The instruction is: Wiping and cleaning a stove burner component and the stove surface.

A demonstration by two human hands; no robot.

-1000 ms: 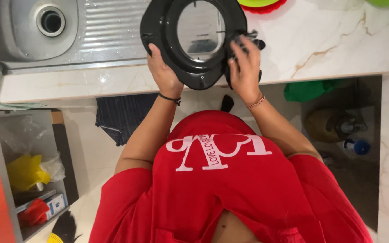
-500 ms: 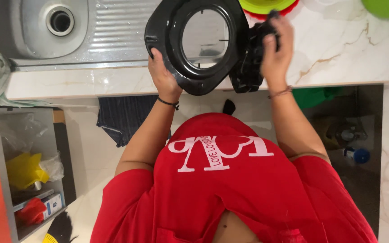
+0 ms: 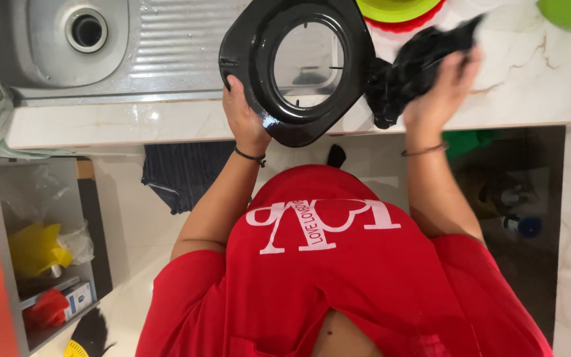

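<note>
place: home kitchen | cues: steel sink [image 3: 87, 39] with drainboard, marble counter [image 3: 536, 92], stacked plates [image 3: 398, 13]

White marble counter [image 3: 530, 92] holds steel sink [image 3: 67, 46]; green plates [image 3: 398, 8] sit farther back.

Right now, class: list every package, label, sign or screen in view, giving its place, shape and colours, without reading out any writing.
Small carton: lower left shelf, boxy, white and blue, beside something red.
Plastic bag: same shelf unit, above the carton, crumpled, clear, beside something yellow.
Bottle: floor under the counter on the right, lying down, blue cap; label too dim to tell.
No signs or screens.
</note>
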